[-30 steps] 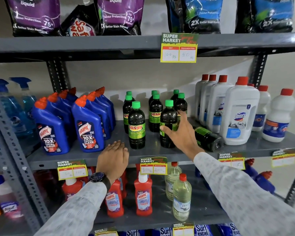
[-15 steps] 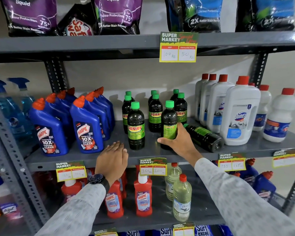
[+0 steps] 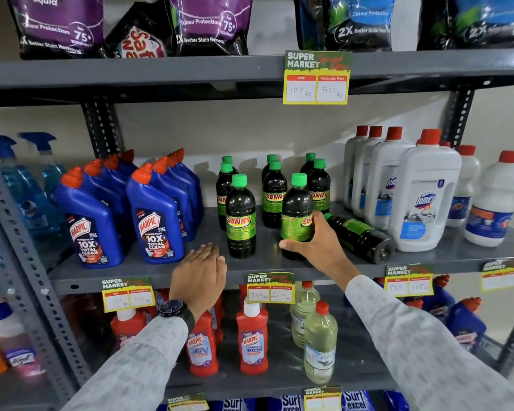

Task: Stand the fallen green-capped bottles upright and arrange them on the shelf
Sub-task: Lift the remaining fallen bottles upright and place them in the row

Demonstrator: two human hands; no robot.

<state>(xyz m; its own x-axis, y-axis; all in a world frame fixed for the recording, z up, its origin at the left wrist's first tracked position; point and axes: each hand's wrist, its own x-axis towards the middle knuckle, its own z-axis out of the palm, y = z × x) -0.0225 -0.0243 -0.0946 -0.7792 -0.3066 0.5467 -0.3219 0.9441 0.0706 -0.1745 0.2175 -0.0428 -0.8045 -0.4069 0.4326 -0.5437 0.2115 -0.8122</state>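
Several dark green-capped Sunny bottles stand upright in the middle of the grey shelf (image 3: 279,266). My right hand (image 3: 316,247) is wrapped around the lower part of the front right upright bottle (image 3: 297,215), which stands on the shelf. Another upright bottle (image 3: 240,216) stands in front to its left. One fallen bottle (image 3: 361,237) lies on its side just right of my right hand, cap pointing back left. My left hand (image 3: 201,271) rests flat and palm down on the shelf's front edge, holding nothing.
Blue Harpic bottles (image 3: 155,215) crowd the left of the shelf. White Domex bottles (image 3: 425,197) stand on the right, close to the fallen bottle. Detergent pouches (image 3: 211,22) fill the shelf above. Red cleaners (image 3: 251,339) and clear bottles (image 3: 319,345) stand on the shelf below.
My right hand came down from the top of the front right bottle and closed around its lower body. The left hand stayed put on the shelf edge.
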